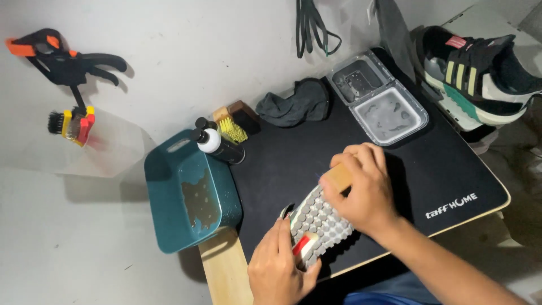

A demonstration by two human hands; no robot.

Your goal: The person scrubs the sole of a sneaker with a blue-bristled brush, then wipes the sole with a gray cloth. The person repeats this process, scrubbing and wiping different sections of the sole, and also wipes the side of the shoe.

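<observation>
1. Left hand [279, 265]: nearest the camera, gripping the heel end of a shoe [316, 223] turned sole-up at the front edge of the black mat [440, 169].
2. Right hand [361, 186]: clasped round a wooden-backed brush [337, 178], pressed onto the studded grey sole.
3. Teal basin [169, 197]: left of the mat, murky water inside.
4. Black-and-white bottle [217, 146]: lying just behind the basin.
5. Yellow-bristled brush [231, 129]: beside the bottle.
6. Dark cloth [293, 104]: crumpled at the mat's far edge.
7. Clear two-part tray [378, 96]: far right of the mat.
8. Second shoe [480, 79]: upright, beyond the tray.
9. Black-and-orange clamp [62, 62]: far left.
</observation>
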